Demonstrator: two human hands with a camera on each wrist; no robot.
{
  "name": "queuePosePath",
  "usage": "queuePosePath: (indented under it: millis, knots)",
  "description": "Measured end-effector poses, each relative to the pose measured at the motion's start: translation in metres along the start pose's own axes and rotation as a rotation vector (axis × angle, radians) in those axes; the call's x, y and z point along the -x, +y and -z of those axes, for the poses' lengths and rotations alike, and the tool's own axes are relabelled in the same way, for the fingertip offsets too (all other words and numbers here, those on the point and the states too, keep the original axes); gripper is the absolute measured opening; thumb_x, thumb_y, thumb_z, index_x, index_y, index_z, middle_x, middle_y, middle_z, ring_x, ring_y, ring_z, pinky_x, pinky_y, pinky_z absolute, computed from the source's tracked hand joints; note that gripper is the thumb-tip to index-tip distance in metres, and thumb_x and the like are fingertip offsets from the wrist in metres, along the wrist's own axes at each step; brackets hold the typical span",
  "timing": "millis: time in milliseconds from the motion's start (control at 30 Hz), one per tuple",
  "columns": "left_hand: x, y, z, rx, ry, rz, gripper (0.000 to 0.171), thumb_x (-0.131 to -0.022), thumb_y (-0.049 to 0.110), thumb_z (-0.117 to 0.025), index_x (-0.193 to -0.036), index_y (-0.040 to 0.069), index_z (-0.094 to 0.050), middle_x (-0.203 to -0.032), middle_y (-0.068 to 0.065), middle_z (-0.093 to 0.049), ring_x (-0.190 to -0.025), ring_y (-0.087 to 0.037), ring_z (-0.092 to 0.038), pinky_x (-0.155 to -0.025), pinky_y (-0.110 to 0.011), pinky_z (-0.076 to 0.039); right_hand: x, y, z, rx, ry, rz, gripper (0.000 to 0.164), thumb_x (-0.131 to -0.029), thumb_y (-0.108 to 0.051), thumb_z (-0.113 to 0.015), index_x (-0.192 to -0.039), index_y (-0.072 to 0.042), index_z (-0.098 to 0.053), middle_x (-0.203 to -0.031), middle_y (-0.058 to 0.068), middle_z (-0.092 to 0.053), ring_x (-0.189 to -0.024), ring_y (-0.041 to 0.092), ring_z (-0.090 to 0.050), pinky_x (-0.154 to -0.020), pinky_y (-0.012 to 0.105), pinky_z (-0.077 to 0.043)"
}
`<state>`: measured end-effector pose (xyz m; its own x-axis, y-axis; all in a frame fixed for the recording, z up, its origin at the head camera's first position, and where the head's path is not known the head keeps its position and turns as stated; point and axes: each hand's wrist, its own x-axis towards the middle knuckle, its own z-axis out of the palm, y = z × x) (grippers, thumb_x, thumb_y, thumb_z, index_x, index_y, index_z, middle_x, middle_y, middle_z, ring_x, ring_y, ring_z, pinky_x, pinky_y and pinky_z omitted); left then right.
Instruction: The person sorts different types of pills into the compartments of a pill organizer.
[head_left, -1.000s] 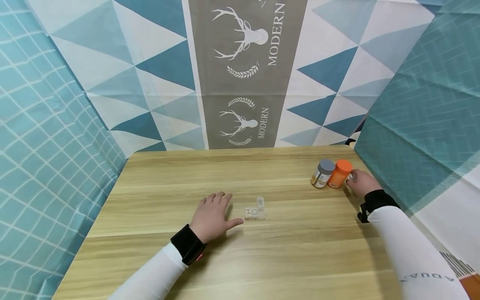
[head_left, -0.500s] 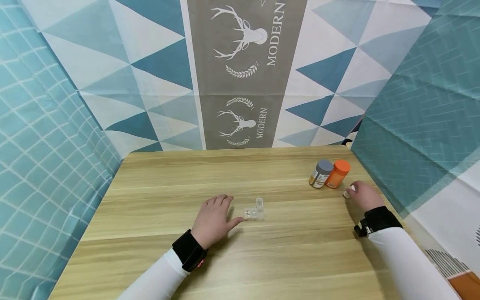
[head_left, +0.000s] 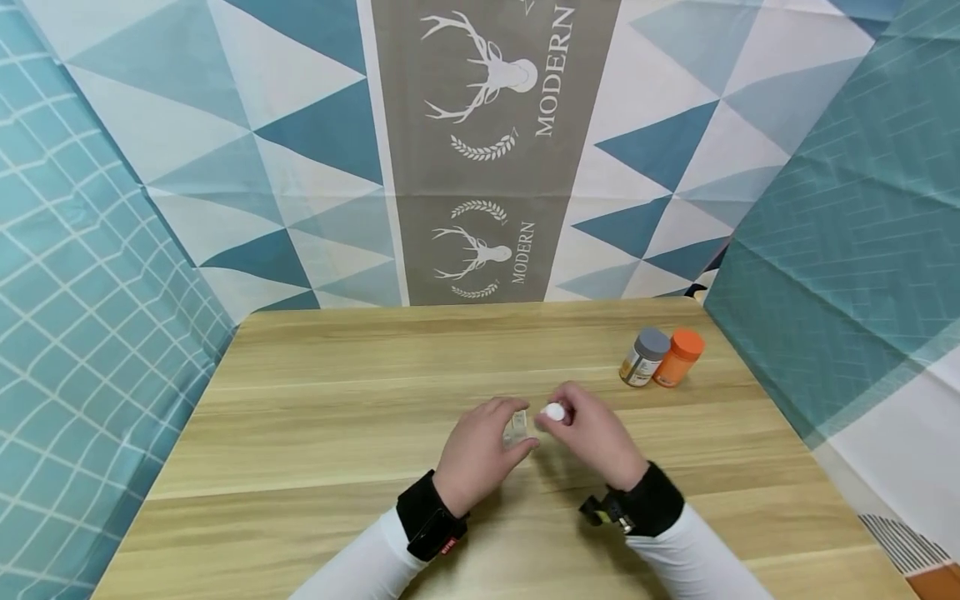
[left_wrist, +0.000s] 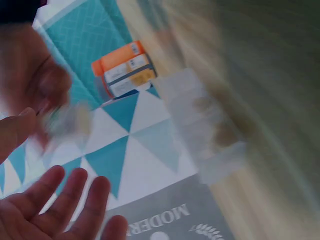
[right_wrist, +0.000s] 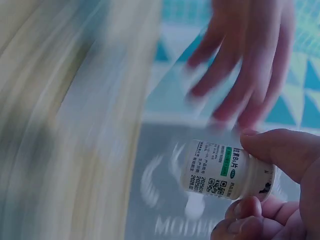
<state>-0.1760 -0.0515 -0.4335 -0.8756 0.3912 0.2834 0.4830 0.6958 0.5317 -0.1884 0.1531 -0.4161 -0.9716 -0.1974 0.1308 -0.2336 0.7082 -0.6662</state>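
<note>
My right hand pinches a small white pill bottle between thumb and fingers, just right of the left hand. Printed text and a green stripe show on its label in the right wrist view. With fingers spread, my left hand hovers by a clear plastic pill box on the table and partly hides it in the head view. Small brownish contents show blurred in its compartments. One lid appears raised. The left fingers look apart from the bottle in the left wrist view.
A grey-capped jar and an orange-capped jar stand side by side at the back right of the wooden table. Patterned cloth hangs behind the table and at both sides.
My right hand has carried the white pill bottle leftward from beside the jars to near the pill box. My left hand has shifted right, over the pill box.
</note>
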Motion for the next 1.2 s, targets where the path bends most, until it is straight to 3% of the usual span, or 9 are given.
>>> queuePosePath:
  millis: [133, 300, 400, 567, 667, 767, 833, 1000, 1200]
  knots:
    - [0.000, -0.003, -0.004, 0.056, 0.032, 0.000, 0.033, -0.090, 0.031, -0.074, -0.118, 0.016, -0.068, -0.112, 0.003, -0.069, -0.104, -0.013, -0.064, -0.089, -0.034, -0.052, -0.001, -0.026, -0.017, -0.084, -0.031, -0.010, 0.021, -0.089, -0.033, -0.076, -0.092, -0.020, -0.059, -0.073, -0.005, -0.053, -0.064, 0.010, -0.049, -0.055, 0.025, -0.041]
    - [-0.002, -0.008, -0.003, 0.114, 0.045, 0.045, 0.023, -0.090, 0.025, -0.074, -0.110, 0.014, -0.072, -0.101, 0.004, -0.070, -0.093, -0.012, -0.065, -0.080, -0.031, -0.052, -0.004, -0.033, -0.021, -0.069, -0.046, 0.031, 0.019, -0.092, -0.034, -0.072, -0.091, -0.022, -0.057, -0.071, -0.007, -0.053, -0.062, 0.009, -0.049, -0.054, 0.025, -0.041]
    - [-0.002, -0.010, -0.002, 0.152, 0.030, 0.077, 0.019, -0.090, 0.025, -0.073, -0.106, 0.014, -0.073, -0.095, 0.005, -0.068, -0.089, -0.012, -0.063, -0.077, -0.030, -0.051, -0.005, -0.030, -0.024, -0.003, -0.051, 0.126, 0.016, -0.095, -0.033, -0.068, -0.092, -0.020, -0.058, -0.076, -0.010, -0.055, -0.065, 0.007, -0.050, -0.058, 0.025, -0.044]
    - [-0.002, -0.017, -0.004, 0.212, 0.014, 0.094, 0.015, -0.091, 0.025, -0.072, -0.103, 0.017, -0.073, -0.091, 0.009, -0.067, -0.085, -0.008, -0.061, -0.074, -0.028, -0.050, -0.007, -0.024, -0.027, 0.150, -0.050, 0.377, 0.008, -0.099, -0.022, -0.063, -0.104, -0.016, -0.062, -0.097, -0.009, -0.060, -0.086, 0.006, -0.056, -0.074, 0.028, -0.050]
    - [-0.002, -0.021, -0.005, 0.232, 0.011, 0.110, 0.020, -0.090, 0.025, -0.074, -0.107, 0.015, -0.073, -0.092, 0.008, -0.068, -0.087, -0.010, -0.063, -0.075, -0.029, -0.051, -0.007, -0.022, -0.026, 0.166, -0.076, 0.460, 0.023, -0.096, -0.012, -0.061, -0.119, -0.015, -0.061, -0.116, -0.004, -0.060, -0.106, 0.010, -0.057, -0.089, 0.033, -0.051]
    - [-0.002, -0.022, -0.006, 0.242, 0.009, 0.127, 0.022, -0.088, 0.024, -0.075, -0.108, 0.014, -0.073, -0.094, 0.007, -0.068, -0.088, -0.011, -0.063, -0.076, -0.029, -0.051, -0.007, -0.020, -0.025, 0.143, -0.089, 0.426, 0.042, -0.092, -0.013, -0.063, -0.134, -0.013, -0.055, -0.132, 0.002, -0.056, -0.120, 0.017, -0.055, -0.096, 0.038, -0.049]
    - [-0.003, -0.023, -0.006, 0.235, 0.005, 0.133, 0.021, -0.089, 0.023, -0.075, -0.107, 0.014, -0.073, -0.094, 0.008, -0.068, -0.088, -0.010, -0.063, -0.075, -0.029, -0.050, -0.007, -0.019, -0.026, 0.144, -0.076, 0.358, 0.045, -0.093, -0.023, -0.066, -0.136, -0.013, -0.055, -0.130, 0.003, -0.057, -0.115, 0.019, -0.058, -0.091, 0.037, -0.051]
    - [-0.005, -0.023, -0.007, 0.197, 0.007, 0.126, 0.018, -0.090, 0.025, -0.074, -0.104, 0.015, -0.073, -0.091, 0.009, -0.066, -0.084, -0.009, -0.061, -0.073, -0.028, -0.050, -0.011, -0.017, -0.031, 0.131, -0.037, 0.249, 0.023, -0.097, -0.040, -0.063, -0.109, -0.020, -0.066, -0.101, -0.008, -0.060, -0.085, 0.013, -0.059, -0.071, 0.028, -0.048]
    - [-0.007, -0.025, -0.007, 0.185, -0.002, 0.131, 0.015, -0.089, 0.024, -0.074, -0.100, 0.015, -0.072, -0.090, 0.008, -0.066, -0.082, -0.012, -0.062, -0.071, -0.028, -0.049, -0.015, -0.016, -0.030, 0.138, -0.042, 0.357, 0.011, -0.098, -0.024, -0.063, -0.107, -0.020, -0.068, -0.100, -0.011, -0.059, -0.086, 0.007, -0.056, -0.074, 0.028, -0.049]
